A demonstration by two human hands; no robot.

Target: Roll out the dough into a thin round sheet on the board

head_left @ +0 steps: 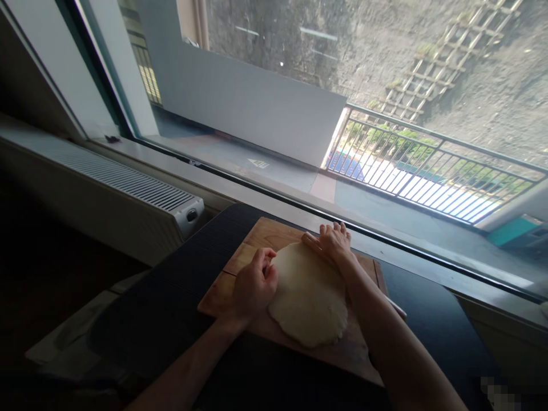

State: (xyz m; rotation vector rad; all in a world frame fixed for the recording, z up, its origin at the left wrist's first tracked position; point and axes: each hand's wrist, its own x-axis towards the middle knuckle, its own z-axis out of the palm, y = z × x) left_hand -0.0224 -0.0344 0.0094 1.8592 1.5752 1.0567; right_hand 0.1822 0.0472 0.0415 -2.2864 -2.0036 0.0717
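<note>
At the near edge of the dough [308,297], left hand [253,285] with fingers [268,258] curled closed on its rim, right hand [336,244] fingers spread flat on a rolling pin [315,246] at the far edge, dough flat on wooden board [257,240], board on dark desk [171,308] below the window [342,85].

No words, labels, brands or numbers can be read anywhere. The only sign-like mark is a pale triangle [258,164] on the ledge outside the window, well beyond the fingertips of the left hand [253,285]; it is too blurred to make out.
</note>
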